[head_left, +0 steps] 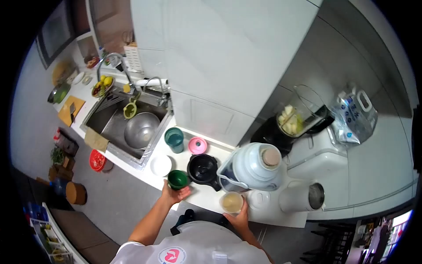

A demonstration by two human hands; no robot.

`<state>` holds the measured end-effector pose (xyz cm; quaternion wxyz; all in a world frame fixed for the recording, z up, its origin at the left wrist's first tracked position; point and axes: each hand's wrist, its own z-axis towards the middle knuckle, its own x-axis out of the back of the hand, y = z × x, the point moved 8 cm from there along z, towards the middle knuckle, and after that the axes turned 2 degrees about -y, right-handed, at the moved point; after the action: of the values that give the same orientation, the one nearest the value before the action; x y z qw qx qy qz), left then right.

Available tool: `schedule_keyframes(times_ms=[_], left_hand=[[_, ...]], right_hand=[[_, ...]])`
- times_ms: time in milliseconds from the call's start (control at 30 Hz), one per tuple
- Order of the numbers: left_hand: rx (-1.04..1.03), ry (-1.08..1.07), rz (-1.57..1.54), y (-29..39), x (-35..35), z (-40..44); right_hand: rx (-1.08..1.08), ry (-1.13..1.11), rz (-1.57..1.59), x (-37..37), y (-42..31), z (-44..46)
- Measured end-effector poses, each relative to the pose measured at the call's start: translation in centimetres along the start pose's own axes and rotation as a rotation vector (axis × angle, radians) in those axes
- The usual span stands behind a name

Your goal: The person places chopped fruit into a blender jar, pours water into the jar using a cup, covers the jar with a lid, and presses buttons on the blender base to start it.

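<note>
My left hand (173,193) is at the counter's front edge, thumb and fingers spread around the near side of a dark green cup (178,179). Whether it touches the cup I cannot tell. My right hand (239,218) grips a small round tub (231,202) with beige contents, thumb on the near side and fingers on the right. Between and behind the hands sits a black lidded pot (202,169) with a handle. A white bowl (161,165) stands left of the green cup.
A large pale-blue thermos jug (257,167) rises behind the tub, beside a white lidded container (258,200) and a grey cylinder (299,196). Farther back are a teal cup (174,140), a pink lid (197,145) and a blender (293,121) holding pale chunks. The sink (107,121) is left.
</note>
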<state>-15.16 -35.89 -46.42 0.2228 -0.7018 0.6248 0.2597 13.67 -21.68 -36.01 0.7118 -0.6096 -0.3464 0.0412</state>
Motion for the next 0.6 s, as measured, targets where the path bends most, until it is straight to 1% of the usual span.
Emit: schedule_keyframes(times_ms=[33,67,100,167,200,233,300,367,400,433,467,500,533,567,600], left_hand=[[-0.028,-0.056,-0.011,0.1,0.1,0.0],[-0.07,-0.066,-0.029,0.3,0.4,0.1],[-0.11,-0.076,-0.047,0.4,0.6,-0.1],[-0.092,0.001,-0.164,0.3,1.5,-0.2],[-0.092,-0.008,-0.211,0.2,1.7,-0.3],[-0.12,0.051,-0.214,-0.3,1.2,-1.3],[-0.121,-0.147,-0.142,1.4,4.0,1.1],[-0.254,-0.019,-0.081,2.3,5.4,1.7],[-0.286,0.153,-0.112,1.3,4.3,-0.1],[-0.307,0.187,-0.198,1.0,4.2,-0.4],[-0.351,0.189,-0.185,1.1,3.9,-0.6],[-0.397,0.19,-0.175,1.3,4.1,-0.8],[-0.395,0.177,-0.171,1.3,3.9,-0.8],[-0.437,0.214,-0.156,1.2,4.2,-1.2],[-0.399,0.269,-0.267,0.0,3.3,-2.2]], right_hand=[[0.002,-0.018,-0.071,0.8,-0.1,-0.3],[-0.033,-0.056,-0.088,1.7,0.0,-0.7],[-0.042,-0.031,-0.095,2.8,0.9,-1.4],[-0.135,0.002,0.094,4.7,4.1,-3.1],[-0.094,0.106,0.106,6.8,3.3,-3.7],[-0.103,0.133,0.106,8.5,4.2,-4.2],[-0.179,0.356,-0.064,13.4,6.8,-6.1],[-0.293,0.691,0.375,18.3,9.2,-8.1],[-0.299,0.79,0.43,20.9,10.3,-9.1],[-0.299,0.888,0.484,23.4,10.7,-9.7],[-0.302,0.913,0.481,25.3,10.9,-9.8],[-0.272,1.028,0.434,27.7,9.9,-10.0],[-0.239,1.135,0.384,30.0,9.2,-10.2],[-0.24,1.146,0.382,31.6,9.7,-9.7],[-0.19,1.176,0.236,33.5,9.7,-9.4]])
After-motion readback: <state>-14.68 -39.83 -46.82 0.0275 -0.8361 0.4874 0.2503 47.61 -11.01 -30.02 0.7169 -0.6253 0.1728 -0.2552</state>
